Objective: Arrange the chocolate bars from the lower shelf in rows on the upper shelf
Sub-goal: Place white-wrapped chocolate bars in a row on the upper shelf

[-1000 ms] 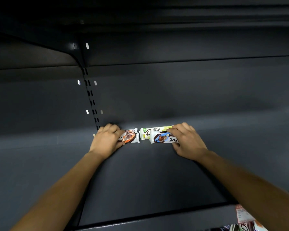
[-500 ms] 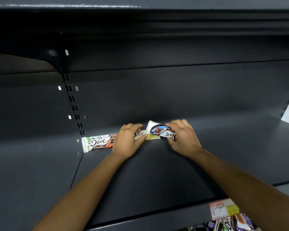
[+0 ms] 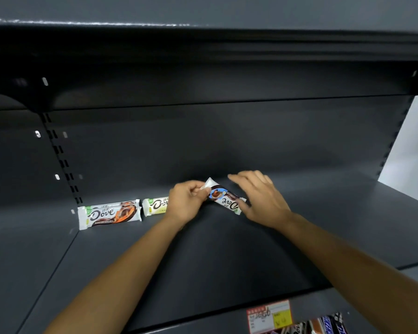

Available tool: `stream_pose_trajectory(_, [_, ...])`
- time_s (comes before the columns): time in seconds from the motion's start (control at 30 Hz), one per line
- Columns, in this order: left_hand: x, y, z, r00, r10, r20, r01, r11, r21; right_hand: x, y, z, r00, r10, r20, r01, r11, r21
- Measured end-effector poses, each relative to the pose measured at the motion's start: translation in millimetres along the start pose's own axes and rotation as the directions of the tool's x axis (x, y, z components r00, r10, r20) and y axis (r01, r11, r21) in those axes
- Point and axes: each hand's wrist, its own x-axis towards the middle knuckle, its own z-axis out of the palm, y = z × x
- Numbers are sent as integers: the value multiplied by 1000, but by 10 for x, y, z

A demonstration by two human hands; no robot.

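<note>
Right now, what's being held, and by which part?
The blue-labelled Dove bar: the left hand pinches its white end seal; the right hand only touches the opposite end with its thumb.

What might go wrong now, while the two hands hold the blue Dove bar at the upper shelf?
The blue bar is tilted, pinched at one end by the left hand, with only the thumb of the right hand at the other end; it may slip or land crooked. The left hand also hides part of the green bar and may push it out of line with the orange bar.
</note>
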Motion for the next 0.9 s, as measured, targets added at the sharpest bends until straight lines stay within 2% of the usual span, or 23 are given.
stream_pose_trajectory(0.03, [26, 52, 17, 999, 34, -13, -34, 999, 36, 20, 12, -32, 994, -109, -20, 108, 992, -70])
stream_pose_trajectory(0.1, [85, 193, 44, 996, 82, -38, -79, 994, 71, 60, 29, -73, 932, -361, 22, 357, 906, -228])
stream_pose_trajectory(0.17, [151, 323, 64, 997, 60, -48, -57, 995, 78, 58, 68, -96, 865, -494, 86, 494, 810, -315])
stream_pose_trajectory(0.3, [187, 446, 91, 998, 20, 61, -24, 997, 76, 10, 136, -44, 847, -524, 92, 512, 757, -405])
stream_pose_trajectory(0.47, [174, 376, 140, 982, -22, 185, 19, 1000, 17, 29, 93, 28, 813, -581, -30, 520, 750, -409])
stream_pose_trajectory(0.67, [151, 403, 200, 979, -82, 188, 116, 978, -174, 108, 72, 43, 834, -535, -133, 434, 787, -439])
stream_pose_trajectory(0.7, [147, 382, 200, 984, -61, 169, 84, 988, -131, 119, 89, 62, 861, -490, -137, 394, 813, -428])
stream_pose_trajectory(0.77, [126, 289, 172, 985, 78, 156, -100, 985, 138, 146, 135, 90, 931, -336, -139, 272, 897, -349])
stream_pose_trajectory(0.83, [84, 175, 123, 943, 238, 234, -316, 861, 399, 163, 171, 97, 972, -200, -125, 162, 951, -263])
stream_pose_trajectory(0.9, [66, 38, 93, 903, 312, 296, -427, 731, 532, 149, 196, 117, 983, -167, -78, 143, 959, -246])
